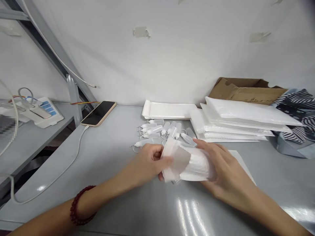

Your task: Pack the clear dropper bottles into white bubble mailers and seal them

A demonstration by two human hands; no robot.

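Our left hand pinches and our right hand clasps a white envelope above the glossy grey table; beyond it we see small bottles, then stacked white mailers, a cardboard box and the patched wall.

Cardboard box: lower part hidden behind white envelopes. Striped cloth: cut off at right edge. White pouch: blurred, partly covered by right grip.

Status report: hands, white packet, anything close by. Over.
Left hand, right hand: both on white packet. Small bottles just beyond. White envelopes stacked to the right.
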